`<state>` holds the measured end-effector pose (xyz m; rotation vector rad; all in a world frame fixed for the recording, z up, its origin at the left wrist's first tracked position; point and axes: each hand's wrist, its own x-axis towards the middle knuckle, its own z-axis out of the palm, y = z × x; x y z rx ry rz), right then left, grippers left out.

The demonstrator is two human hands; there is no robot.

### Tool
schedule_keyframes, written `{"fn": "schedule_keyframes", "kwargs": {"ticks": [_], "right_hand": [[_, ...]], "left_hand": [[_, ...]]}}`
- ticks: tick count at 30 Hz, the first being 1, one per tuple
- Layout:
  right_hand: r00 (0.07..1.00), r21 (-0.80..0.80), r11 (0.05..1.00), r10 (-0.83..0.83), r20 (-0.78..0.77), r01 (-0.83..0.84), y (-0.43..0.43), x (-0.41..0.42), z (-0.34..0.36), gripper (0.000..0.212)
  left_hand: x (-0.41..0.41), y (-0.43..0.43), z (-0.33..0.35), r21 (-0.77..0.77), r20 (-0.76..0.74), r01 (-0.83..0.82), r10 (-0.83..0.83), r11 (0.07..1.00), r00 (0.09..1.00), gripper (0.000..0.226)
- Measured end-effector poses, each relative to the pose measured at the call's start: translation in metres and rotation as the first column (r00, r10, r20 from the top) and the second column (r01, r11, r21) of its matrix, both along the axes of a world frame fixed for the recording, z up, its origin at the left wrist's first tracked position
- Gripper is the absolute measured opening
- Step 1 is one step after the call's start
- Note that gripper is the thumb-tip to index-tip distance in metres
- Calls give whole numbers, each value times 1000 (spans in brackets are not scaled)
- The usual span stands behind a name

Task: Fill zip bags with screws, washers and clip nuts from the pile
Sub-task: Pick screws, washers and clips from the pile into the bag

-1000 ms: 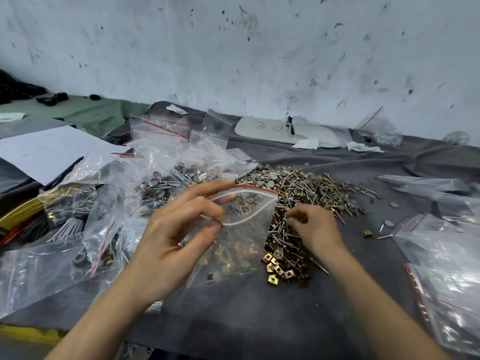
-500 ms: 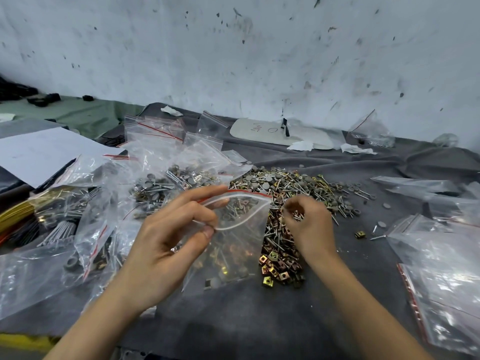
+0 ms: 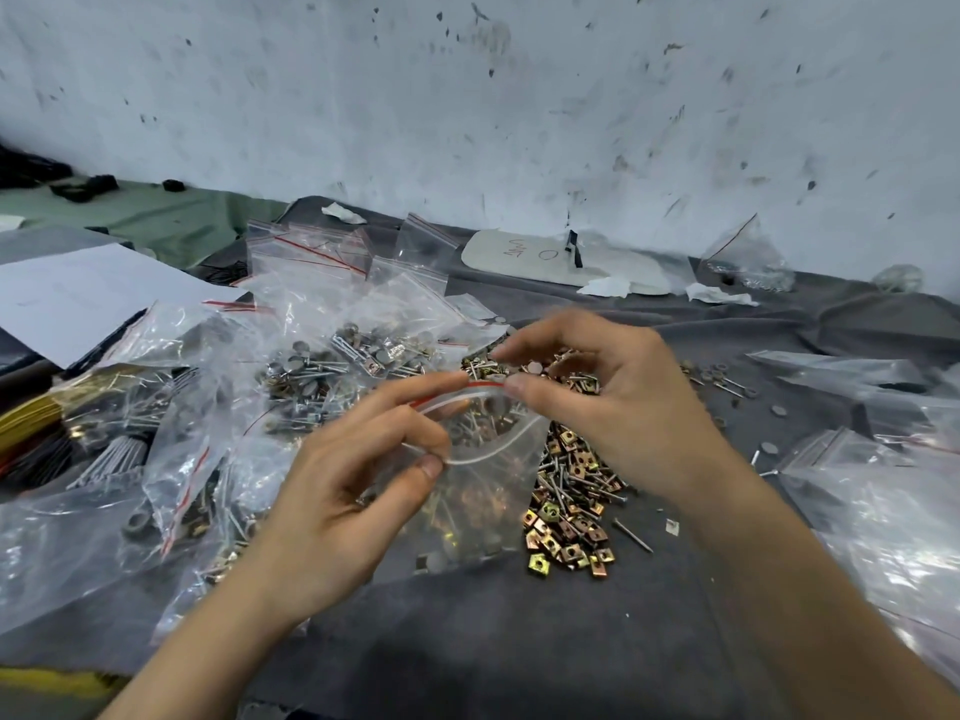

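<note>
Left hand (image 3: 332, 491): holds the zip bag (image 3: 483, 491) by the near lip of its mouth, pinched between thumb and curled fingers.
Right hand (image 3: 613, 397): at the far lip of the bag mouth, fingers curled, thumb and forefinger tips close together. Blurred; cannot tell whether it carries any parts.
Zip bag: clear with a red stripe at the seal, mouth held wide, hanging between the hands with its bottom on the bench (image 3: 519, 641). Screws, clip nuts and a few washers show through the plastic.
Pile (image 3: 571, 475): loose screws and washers on the grey cloth, behind and right of the bag, partly under the right hand.
Clip nuts (image 3: 566, 548): brass-coloured squares at the pile's near end, just beside the bag's right edge.
Filled bags (image 3: 332, 356): heaped to the left.
Empty bags (image 3: 883, 511): at the right edge.
Paper sheet (image 3: 78, 293): far left.
</note>
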<state>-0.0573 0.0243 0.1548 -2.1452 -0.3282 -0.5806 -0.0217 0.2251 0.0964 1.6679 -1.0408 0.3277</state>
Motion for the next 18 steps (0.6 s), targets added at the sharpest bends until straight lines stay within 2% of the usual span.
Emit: {"fn": "schedule_keyframes", "kwargs": {"ticks": [2, 4, 6, 9, 12, 15, 18], "right_hand": [[994, 108, 989, -94, -46, 99, -8, 13, -6, 10], [953, 191, 934, -289, -91, 302, -25, 38, -16, 15], [886, 49, 901, -411, -215, 430, -40, 67, -33, 19], [862, -184, 913, -404, -306, 363, -40, 103, -67, 19], [832, -369, 876, -438, -340, 310, -38, 120, -92, 29], [805, -427, 829, -508, -306, 361, -42, 131, -97, 18], [802, -428, 834, -501, -324, 348, -42, 138, -93, 12]], "left_hand": [[-1, 2, -4, -20, -28, 15, -16, 1000, 999, 9], [-1, 2, -5, -42, -38, 29, -30, 999, 999, 9], [-1, 1, -4, -58, -41, 29, -32, 998, 999, 9], [-1, 4, -4, -80, -54, 7, -11, 997, 998, 9], [0, 6, -4, -68, -57, 7, -11, 998, 998, 10], [3, 6, -1, -48, -42, -9, 7, 999, 999, 10], [7, 7, 1, -45, -55, -22, 20, 999, 998, 10]]}}
